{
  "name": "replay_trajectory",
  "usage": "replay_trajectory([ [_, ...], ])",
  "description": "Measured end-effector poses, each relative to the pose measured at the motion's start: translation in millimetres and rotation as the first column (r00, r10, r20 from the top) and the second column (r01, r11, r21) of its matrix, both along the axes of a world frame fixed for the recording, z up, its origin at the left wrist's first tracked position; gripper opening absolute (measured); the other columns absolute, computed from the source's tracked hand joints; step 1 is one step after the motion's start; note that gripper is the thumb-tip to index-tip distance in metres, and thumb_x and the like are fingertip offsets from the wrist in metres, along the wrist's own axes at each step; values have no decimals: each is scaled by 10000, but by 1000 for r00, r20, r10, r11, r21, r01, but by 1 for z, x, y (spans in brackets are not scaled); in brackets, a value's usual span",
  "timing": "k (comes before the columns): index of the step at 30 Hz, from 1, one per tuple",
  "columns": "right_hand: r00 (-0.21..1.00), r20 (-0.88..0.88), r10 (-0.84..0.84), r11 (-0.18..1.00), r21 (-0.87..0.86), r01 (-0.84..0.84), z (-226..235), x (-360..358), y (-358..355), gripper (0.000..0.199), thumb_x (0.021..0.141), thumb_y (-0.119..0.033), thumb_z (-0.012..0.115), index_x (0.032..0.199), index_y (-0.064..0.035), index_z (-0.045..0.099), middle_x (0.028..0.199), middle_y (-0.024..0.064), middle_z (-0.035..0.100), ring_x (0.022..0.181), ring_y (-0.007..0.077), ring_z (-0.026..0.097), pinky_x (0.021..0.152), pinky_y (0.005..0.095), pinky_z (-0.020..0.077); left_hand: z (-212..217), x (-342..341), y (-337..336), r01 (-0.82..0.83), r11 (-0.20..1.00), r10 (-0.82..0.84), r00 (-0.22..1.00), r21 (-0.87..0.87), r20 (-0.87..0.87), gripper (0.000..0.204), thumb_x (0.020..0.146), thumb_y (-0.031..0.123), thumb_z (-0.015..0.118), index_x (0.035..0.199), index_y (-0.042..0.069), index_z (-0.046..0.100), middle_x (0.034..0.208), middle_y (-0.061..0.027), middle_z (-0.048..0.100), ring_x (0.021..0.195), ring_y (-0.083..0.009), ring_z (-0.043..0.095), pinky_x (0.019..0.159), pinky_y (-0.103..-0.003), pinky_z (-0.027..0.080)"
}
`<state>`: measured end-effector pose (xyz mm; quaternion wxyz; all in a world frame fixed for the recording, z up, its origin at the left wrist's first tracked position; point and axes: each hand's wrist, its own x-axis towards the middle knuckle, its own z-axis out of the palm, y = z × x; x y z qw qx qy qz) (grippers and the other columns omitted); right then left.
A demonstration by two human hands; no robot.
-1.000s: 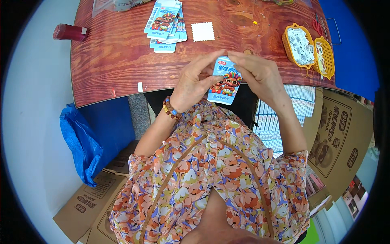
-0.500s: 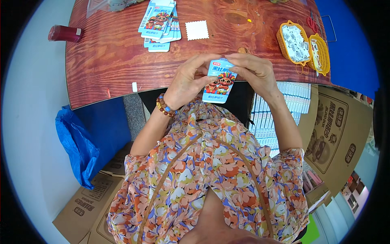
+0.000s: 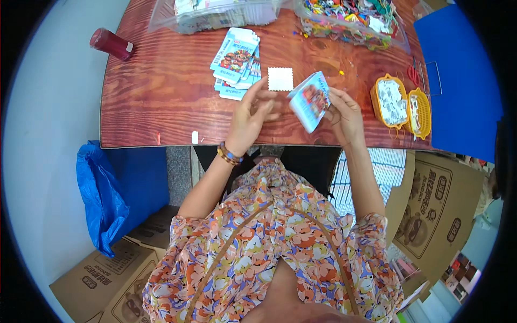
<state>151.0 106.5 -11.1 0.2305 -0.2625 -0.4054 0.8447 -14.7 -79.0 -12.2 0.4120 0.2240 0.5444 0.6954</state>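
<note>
Your right hand [image 3: 346,111] pinches the right edge of a light-blue cardboard packet with printed cartoon figures [image 3: 310,102]; the packet is tilted above the reddish-brown wood-grained table [image 3: 161,91], near its front edge. The lettering on the packet is smeared by blur and cannot be read.

Your left hand [image 3: 249,121] is released, fingers loosely spread with nothing seen between them, near a white square card with scalloped edges [image 3: 280,79], whose upper face is plain. Just left of that card, a pile of matching light-blue packets [image 3: 235,56] shows a small red label, large dark-blue characters and a barcode-like strip along one side.

To your right, a yellow oval plastic basket [image 3: 375,99] holds small white sachets with dark print [image 3: 392,102]. Below the table on that side, a brown cardboard carton [image 3: 431,199] carries dark printed characters, a framed panel and a masked cartoon head.
</note>
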Motion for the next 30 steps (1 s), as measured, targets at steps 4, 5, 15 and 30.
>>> replay_trajectory([
  [4,992,-83,97,972,-209,-112,-9,-32,-35,294,996,-103,559,1247,46,594,1118,97,693,1013,168,677,899,342,565,-11,21,2,-111,993,108,778,34,-618,1108,658,217,913,1538,49,261,1528,-188,294,1387,-278,389,1087,-432,421],
  [5,986,-48,159,947,-277,-166,-9,-42,-48,266,983,-136,602,1196,23,613,1112,126,690,957,237,703,881,393,573,-7,20,2,-112,993,108,781,32,-615,1108,658,217,913,1538,49,261,1528,-188,294,1387,-278,389,1087,-432,421],
  [15,768,587,-258,130,808,-574,-7,-105,7,456,805,-310,790,1114,-40,592,1105,164,601,958,412,652,813,508,521,-4,-32,-12,-244,968,195,876,-55,-441,804,666,163,934,1296,4,461,1163,-88,517,1076,-183,571,882,-336,539],
  [30,958,274,-88,793,601,-99,23,-63,32,85,877,-83,721,936,-49,670,824,-10,659,758,93,605,649,246,469,2,-25,-9,-275,943,-16,528,-189,-849,906,663,131,898,1420,-6,418,1209,-202,517,1110,-383,553,931,-454,493],
])
